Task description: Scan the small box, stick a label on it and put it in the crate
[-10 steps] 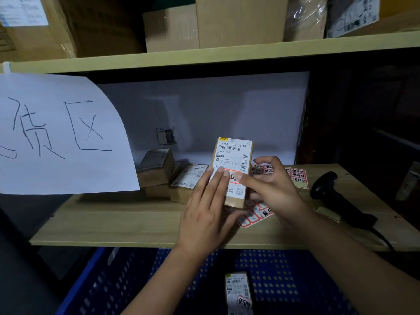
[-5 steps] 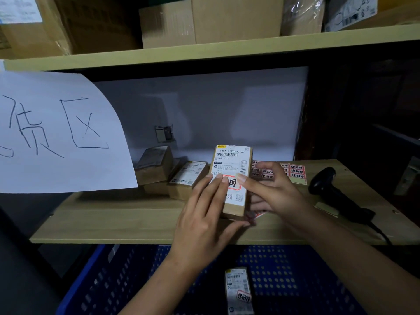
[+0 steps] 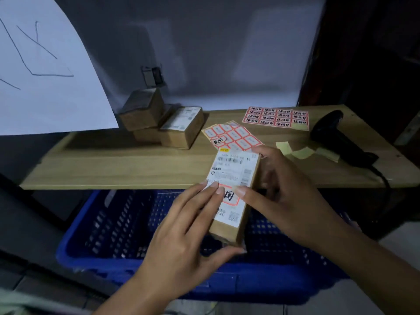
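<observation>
Label [image 3: 230, 195] already stuck on, red-edged with black writing, low on the white paper face of the small box [image 3: 234, 192]. Sticking step looks nearly finished; fingertips pressing it flat. Scanning probably done too, though hard to be sure from this alone. Box held up in the air, past the front edge of the shelf [image 3: 136, 164] and right over the blue crate [image 3: 141, 226], long way up and leaning a little. Left hand [image 3: 181, 237] wrapped on the box's left side: fingers lying on the front, tips touching the label's left edge, thumb tucked under the bottom end. Right hand [image 3: 279, 196] closed on the right side: thumb tip on the label's right edge, other fingers behind the box. Both hands clamped on the box, so box sitting between the two. Next up, most likely: lower the box into the crate and let go. Needs a soft drop, straight down, hands opening only once low enough. Scanner [image 3: 341, 139] lying untouched near the shelf's right edge, sticker sheets [image 3: 276, 117] toward the back, more brown boxes [image 3: 163, 126] stacked near the back left.
</observation>
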`<move>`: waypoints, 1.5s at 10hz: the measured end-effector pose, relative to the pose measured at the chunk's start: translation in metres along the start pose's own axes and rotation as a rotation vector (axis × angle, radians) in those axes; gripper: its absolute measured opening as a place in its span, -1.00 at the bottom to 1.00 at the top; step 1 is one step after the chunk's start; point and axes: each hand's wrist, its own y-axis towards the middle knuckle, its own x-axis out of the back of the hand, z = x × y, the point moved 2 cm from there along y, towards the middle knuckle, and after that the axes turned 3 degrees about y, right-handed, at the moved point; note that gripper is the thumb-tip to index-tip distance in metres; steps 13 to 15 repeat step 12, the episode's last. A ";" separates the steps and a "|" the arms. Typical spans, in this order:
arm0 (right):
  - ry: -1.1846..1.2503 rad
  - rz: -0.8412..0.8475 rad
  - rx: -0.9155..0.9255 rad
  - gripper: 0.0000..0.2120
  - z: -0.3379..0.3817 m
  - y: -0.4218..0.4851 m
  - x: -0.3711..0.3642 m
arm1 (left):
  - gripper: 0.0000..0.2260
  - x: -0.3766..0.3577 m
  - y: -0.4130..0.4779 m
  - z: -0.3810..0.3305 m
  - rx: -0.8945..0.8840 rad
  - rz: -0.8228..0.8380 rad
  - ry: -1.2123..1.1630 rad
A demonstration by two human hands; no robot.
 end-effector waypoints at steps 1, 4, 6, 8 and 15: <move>0.030 0.066 -0.074 -0.47 -0.008 -0.022 -0.004 | -0.17 0.006 -0.017 -0.013 0.007 0.048 -0.065; 0.362 0.338 -0.559 -0.53 -0.059 -0.017 -0.038 | -0.22 -0.029 -0.018 0.007 0.185 0.437 -0.332; 0.457 0.440 -0.852 -0.55 -0.132 0.042 -0.091 | -0.39 -0.118 0.011 0.056 0.238 0.761 -0.301; 0.254 0.455 -0.788 -0.29 -0.185 0.057 -0.137 | -0.51 -0.183 0.002 0.081 0.304 1.069 -0.181; -0.066 0.758 -0.400 -0.97 -0.096 0.039 -0.090 | -0.62 -0.145 0.019 0.072 0.211 1.069 -0.290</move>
